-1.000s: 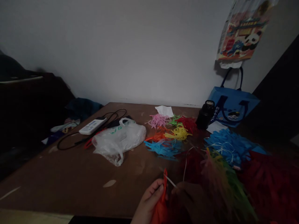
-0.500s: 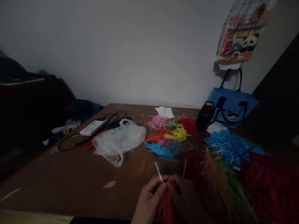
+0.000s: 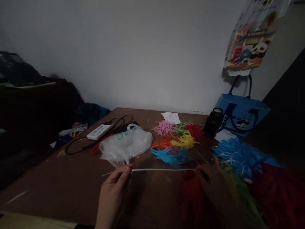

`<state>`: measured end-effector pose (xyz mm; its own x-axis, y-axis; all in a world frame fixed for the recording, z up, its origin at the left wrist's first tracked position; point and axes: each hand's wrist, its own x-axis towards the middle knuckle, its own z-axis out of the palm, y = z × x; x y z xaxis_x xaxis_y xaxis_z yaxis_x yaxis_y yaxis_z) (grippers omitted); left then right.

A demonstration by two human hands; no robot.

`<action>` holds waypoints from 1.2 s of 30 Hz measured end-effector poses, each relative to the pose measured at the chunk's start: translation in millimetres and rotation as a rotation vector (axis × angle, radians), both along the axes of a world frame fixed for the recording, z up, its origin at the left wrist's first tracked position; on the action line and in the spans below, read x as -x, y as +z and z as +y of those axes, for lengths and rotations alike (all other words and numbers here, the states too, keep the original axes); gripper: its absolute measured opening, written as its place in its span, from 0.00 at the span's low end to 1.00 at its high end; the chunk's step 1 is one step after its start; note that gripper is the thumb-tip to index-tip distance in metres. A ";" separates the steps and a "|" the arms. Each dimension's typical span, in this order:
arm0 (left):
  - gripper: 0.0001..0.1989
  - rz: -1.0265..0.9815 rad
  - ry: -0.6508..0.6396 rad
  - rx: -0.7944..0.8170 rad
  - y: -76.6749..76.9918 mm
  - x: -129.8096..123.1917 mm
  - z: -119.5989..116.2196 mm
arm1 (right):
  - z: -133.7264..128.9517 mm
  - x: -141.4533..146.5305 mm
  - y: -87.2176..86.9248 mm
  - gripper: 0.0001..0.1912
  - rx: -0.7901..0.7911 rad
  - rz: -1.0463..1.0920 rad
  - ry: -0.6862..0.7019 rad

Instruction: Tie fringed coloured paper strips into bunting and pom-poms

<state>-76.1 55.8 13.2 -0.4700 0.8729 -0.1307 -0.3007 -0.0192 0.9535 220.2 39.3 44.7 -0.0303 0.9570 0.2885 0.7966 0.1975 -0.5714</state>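
Note:
A thin white strip stretches sideways between my hands above the brown table. My left hand pinches it near its left end, which sticks out past the fingers. At the strip's other end, my right hand is closed on it, in dim light. Red-orange fringed paper hangs blurred just below and left of my right hand. Beyond the strip lie bunches of cut paper: blue, orange, yellow, pink, green and red.
A clear plastic bag lies left of the paper, near a white power strip with cables. A black bottle and a blue bag stand at the back right. Large blue and dark red fringes fill the right side.
My hands have moved apart from being together, the left one going far left. The white strip, upright before, is now drawn out level between them. The view has shifted slightly.

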 end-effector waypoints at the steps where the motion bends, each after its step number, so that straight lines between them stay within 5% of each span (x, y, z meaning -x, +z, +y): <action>1: 0.22 0.018 -0.012 -0.015 0.2 -0.4 -1.4 | 1.0 2.4 1.7 0.13 0.010 0.017 0.015; 10: 0.25 0.040 -0.078 0.025 -2.0 -12.8 -3.1 | -7.8 26.6 22.3 0.11 0.170 0.189 0.109; 17: 0.23 0.291 -0.589 -0.148 -13.8 -75.5 -19.5 | -4.9 53.4 -3.2 0.10 0.193 0.416 0.311; 20: 0.23 0.366 -0.668 -0.191 -12.6 -83.5 -18.1 | -2.1 57.8 -4.0 0.12 0.211 0.402 0.279; 23: 0.27 0.385 -0.611 -0.145 -9.2 -59.4 -6.6 | 0.2 43.2 1.7 0.10 0.278 0.209 0.159; 26: 0.28 0.402 -0.419 -0.083 -4.4 -12.1 7.3 | 3.8 16.2 -1.0 0.14 0.257 0.052 0.096; 30: 0.25 0.463 -0.213 0.018 10.8 50.7 24.0 | 12.9 -12.7 -22.1 0.19 0.207 0.178 -0.042; 33: 0.26 0.637 -0.272 0.045 23.3 68.7 42.9 | 18.8 -16.6 -35.5 0.20 0.180 0.218 -0.093; 36: 0.23 0.727 -0.445 0.020 21.4 53.9 71.1 | 19.3 -8.6 -37.0 0.17 0.153 0.148 -0.041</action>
